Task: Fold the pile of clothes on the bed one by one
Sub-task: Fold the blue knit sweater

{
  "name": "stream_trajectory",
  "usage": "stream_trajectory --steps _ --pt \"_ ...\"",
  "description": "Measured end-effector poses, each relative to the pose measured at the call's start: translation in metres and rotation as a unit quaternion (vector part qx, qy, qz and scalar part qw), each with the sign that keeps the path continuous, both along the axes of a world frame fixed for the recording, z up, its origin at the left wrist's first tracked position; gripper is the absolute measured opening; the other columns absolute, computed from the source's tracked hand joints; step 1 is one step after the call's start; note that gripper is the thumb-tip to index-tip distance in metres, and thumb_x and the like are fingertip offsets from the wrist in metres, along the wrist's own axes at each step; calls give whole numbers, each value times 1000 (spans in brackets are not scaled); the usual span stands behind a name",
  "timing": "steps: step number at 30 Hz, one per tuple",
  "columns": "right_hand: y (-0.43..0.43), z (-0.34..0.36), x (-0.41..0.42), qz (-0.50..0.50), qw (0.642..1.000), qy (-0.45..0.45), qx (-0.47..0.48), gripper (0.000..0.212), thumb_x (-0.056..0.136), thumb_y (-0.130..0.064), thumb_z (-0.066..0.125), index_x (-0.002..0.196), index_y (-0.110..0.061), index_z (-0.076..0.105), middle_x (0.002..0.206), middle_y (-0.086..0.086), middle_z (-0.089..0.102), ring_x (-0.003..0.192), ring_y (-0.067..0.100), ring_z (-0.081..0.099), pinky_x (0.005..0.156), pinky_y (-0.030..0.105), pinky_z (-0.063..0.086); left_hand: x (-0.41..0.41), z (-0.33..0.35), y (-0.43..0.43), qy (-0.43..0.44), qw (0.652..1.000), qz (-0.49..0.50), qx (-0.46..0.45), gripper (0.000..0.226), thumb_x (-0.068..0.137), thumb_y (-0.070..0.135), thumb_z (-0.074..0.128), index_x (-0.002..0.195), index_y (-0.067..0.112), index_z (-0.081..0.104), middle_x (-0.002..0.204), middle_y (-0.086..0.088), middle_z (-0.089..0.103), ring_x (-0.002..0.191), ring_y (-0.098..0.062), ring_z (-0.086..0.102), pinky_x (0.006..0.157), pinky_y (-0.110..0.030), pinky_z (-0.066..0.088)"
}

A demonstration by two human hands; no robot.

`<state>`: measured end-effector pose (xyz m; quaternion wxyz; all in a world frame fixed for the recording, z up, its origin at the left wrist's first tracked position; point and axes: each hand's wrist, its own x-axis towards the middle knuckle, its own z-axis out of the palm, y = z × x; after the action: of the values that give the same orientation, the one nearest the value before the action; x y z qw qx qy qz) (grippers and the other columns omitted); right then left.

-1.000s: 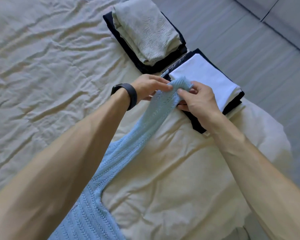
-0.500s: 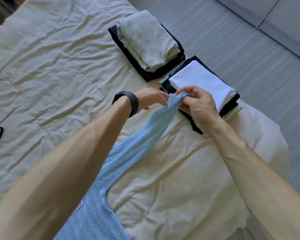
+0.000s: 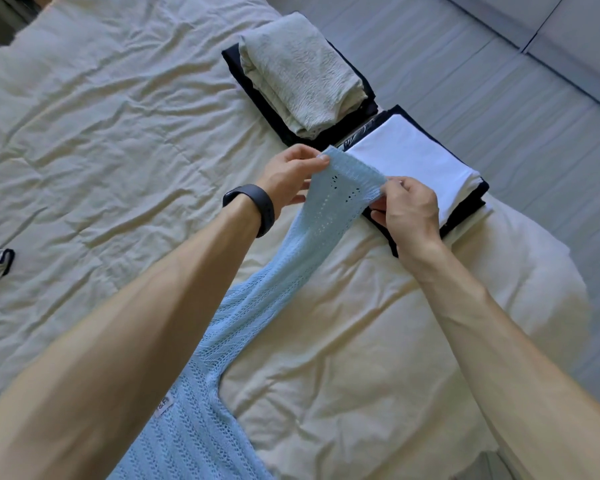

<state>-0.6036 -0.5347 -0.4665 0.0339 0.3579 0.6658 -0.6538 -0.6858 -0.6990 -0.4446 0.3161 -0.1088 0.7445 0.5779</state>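
left hand pinching one cuff corner of sweater, just beside white stack | right hand pinching other corner, over that stack's near edge | sleeve stretched flat between, body trailing off across bed, away from stack | green stack right behind white stack

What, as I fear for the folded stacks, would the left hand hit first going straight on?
Besides the sleeve it pinches, likely the white stack just beyond the left hand; height above it unclear.
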Motion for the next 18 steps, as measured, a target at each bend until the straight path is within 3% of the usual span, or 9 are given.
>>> stream_trajectory --steps 3,5,7,9,10,13,15,18 --pt "-1 2 -2 3 1000 -11 2 15 79 -35 52 80 -23 62 80 -2 69 81 23 71 84 53 60 -6 2 -3 9 994 -85 -64 28 93 22 70 77 25 47 91 0 60 86 -19 55 79 -33 40" --pt "2 -1 -1 10 999 1 45 11 88 -33 54 90 -22 57 89 1 66 93 30 70 88 53 58 -10 4 -1 25 982 -156 -102 34 89 15 74 75 25 45 85 -1 55 84 -19 50 74 -31 40" --pt "6 -5 4 36 991 9 130 9 97 -30 54 97 -22 53 86 -7 62 95 28 65 91 42 53 -14 10 4 58 962 -223 -143 29 84 13 79 84 23 52 81 3 55 82 -19 50 70 -26 42" --pt "9 -7 13 52 977 17 208 7 100 -31 55 98 -24 53 78 -16 57 87 21 58 77 24 41 -18 19 10 128 932 -270 -207 32 81 18 82 105 23 62 90 5 59 85 -17 55 71 -24 47" --pt "8 -7 18 45 974 24 220 7 100 -31 56 97 -25 54 77 -18 56 85 19 57 72 21 37 -21 24 13 179 911 -284 -240 36 81 20 82 112 24 66 93 4 60 86 -16 56 73 -23 48" --pt "-4 7 31 -6 979 64 192 7 99 -31 57 95 -27 56 82 -17 60 86 19 64 81 30 49 -20 47 19 298 869 -280 -279 31 81 29 81 111 24 74 90 4 61 83 -12 56 73 -22 43" --pt "-20 21 43 -30 982 90 161 9 98 -33 57 89 -33 54 84 -13 61 87 26 67 87 44 54 -10 62 12 313 870 -269 -269 27 80 31 81 106 25 75 89 5 62 83 -11 56 70 -20 41" --pt "-58 45 70 -21 981 127 143 8 93 -37 56 86 -37 54 81 -10 62 77 24 64 81 49 55 27 85 -32 312 875 -253 -270 24 82 22 78 105 20 75 91 4 63 82 -12 55 68 -20 39"
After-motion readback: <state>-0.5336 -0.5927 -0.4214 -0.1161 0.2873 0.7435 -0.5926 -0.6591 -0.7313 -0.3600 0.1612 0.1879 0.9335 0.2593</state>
